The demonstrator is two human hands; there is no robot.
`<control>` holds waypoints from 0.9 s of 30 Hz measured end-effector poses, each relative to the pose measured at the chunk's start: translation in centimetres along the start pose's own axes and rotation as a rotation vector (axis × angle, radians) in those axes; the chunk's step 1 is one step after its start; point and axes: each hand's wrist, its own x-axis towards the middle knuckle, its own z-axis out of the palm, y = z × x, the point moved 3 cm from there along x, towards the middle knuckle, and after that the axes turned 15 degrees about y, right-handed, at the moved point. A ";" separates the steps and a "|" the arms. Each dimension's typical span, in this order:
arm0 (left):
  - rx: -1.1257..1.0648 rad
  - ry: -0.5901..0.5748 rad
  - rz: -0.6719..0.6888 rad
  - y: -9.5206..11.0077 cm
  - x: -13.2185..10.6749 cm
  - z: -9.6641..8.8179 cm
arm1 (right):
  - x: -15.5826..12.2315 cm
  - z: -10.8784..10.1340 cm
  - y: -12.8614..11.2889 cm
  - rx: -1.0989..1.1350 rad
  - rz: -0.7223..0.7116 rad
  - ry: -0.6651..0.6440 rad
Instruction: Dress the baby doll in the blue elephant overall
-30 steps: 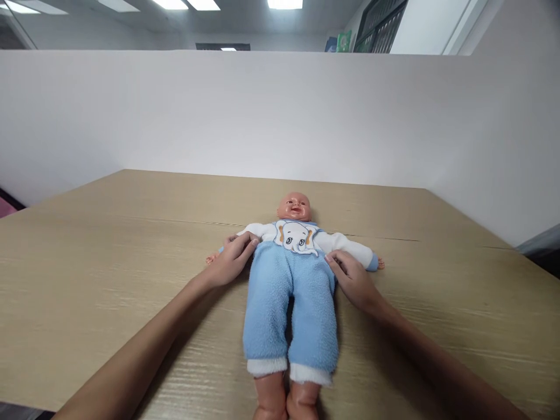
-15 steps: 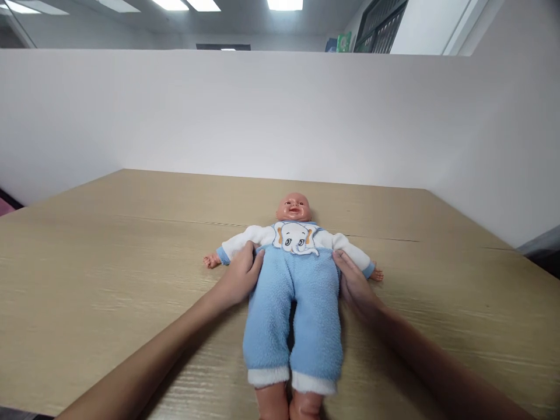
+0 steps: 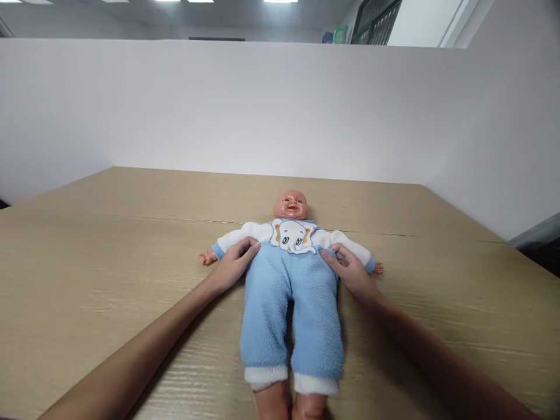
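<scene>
My left hand [image 3: 231, 265] and right hand [image 3: 347, 269] each grip the waistband of the blue trousers [image 3: 292, 315] on the doll [image 3: 292, 233] lying face-up on the tabletop [image 3: 87, 262].

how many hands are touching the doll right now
2. The left hand grips the waistband of the doll's blue trousers on the left side; the right hand grips it on the right side. No other person's hand is in view.
</scene>
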 end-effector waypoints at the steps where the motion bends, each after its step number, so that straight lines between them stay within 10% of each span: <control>1: 0.017 -0.018 0.005 0.0 0.1 -0.2 | 0.1 -0.4 0.0 -0.090 -0.050 0.001; 8: 0.108 -0.030 0.050 0.1 -0.1 -0.4 | 1.0 -3.7 -1.1 -0.694 -0.457 0.091; 18: 0.313 0.373 0.320 4.2 0.3 0.5 | 4.5 -11.2 -0.2 -0.995 -0.731 -0.039; 27: 0.559 -0.003 0.758 12.6 3.6 10.8 | 3.9 -12.0 -3.8 -1.011 -0.797 0.108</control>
